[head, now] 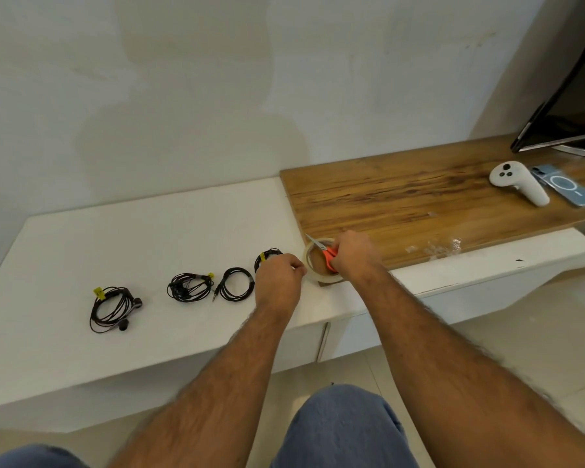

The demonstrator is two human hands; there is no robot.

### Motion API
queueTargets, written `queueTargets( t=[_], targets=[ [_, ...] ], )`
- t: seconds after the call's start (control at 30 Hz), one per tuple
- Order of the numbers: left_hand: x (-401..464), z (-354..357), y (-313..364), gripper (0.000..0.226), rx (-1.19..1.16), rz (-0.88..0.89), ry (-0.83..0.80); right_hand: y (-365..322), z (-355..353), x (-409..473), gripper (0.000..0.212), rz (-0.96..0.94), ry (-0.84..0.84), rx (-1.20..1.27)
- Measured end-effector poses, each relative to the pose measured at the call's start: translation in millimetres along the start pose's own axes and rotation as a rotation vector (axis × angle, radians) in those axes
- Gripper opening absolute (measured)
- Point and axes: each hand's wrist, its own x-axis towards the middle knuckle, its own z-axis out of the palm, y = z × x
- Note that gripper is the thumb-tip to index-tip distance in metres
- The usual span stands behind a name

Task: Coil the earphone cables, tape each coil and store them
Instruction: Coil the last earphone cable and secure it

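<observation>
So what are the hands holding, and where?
The right hand grips the scissors by their orange handles, over the tape roll. The left hand pinches something by the roll; what, I cannot tell.

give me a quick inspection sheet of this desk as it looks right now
surface: white desk meeting a wooden top.
job's things: four black earphone coils; far-left coil, second coil, third coil, fourth coil partly behind the left hand. Tape roll, orange-handled scissors.
clutter: bits of clear tape on the wood.
hands: left hand pinching at the roll's edge, what it pinches is unclear; right hand gripping the scissors over the roll.
cables: yellow tags on three coils; third coil's jack plug lies loose.
surroundings: white controller, phone, monitor, white wall.
</observation>
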Motion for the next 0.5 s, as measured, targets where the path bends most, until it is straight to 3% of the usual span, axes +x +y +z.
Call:
queueTargets(
  t=[0.2, 0.37, 0.5],
  targets=[
    [-1, 1, 2, 0.015, 0.026, 0.048, 0.016, 2, 1, -1, 0.011, -0.003, 0.012, -0.013],
    [-22, 3, -5, 0.007, -0.148, 0.123, 0.04, -1, -1, -1, 0.012, 0.05, 0.041, 0.006],
    [-33, -1, -16, 0.007, -0.287, 0.174, -0.04, -3, -1, -1, 0.016, 0.078, 0.059, 0.019]
  ],
)
